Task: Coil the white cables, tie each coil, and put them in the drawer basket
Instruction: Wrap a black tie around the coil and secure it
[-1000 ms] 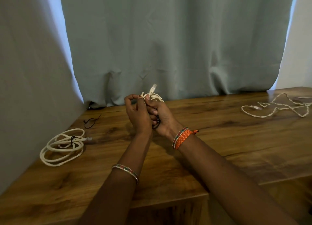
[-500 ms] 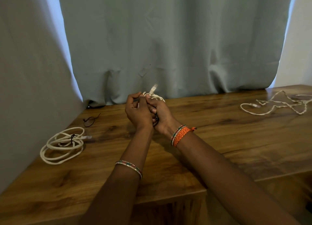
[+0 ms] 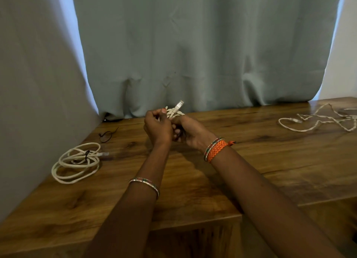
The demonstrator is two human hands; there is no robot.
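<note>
Well left of the grip, a tied coil (image 3: 77,162) lies finished. The left hand (image 3: 157,129) and right hand (image 3: 190,132) clamp the cable bundle (image 3: 174,111) between them, probably cinching its tie. Far right, a loose cable (image 3: 318,120) waits.

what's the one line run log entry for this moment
both hands grip held coil | tied coil on table | loose cable uncoiled

Wooden table (image 3: 270,161), dark grain, glossy at the right, across lower frame. Pale grey-blue curtain (image 3: 202,45) behind, folds bunched on the tabletop. Daylight in narrow strips at both curtain edges. Plain wall (image 3: 29,83) at left.
</note>
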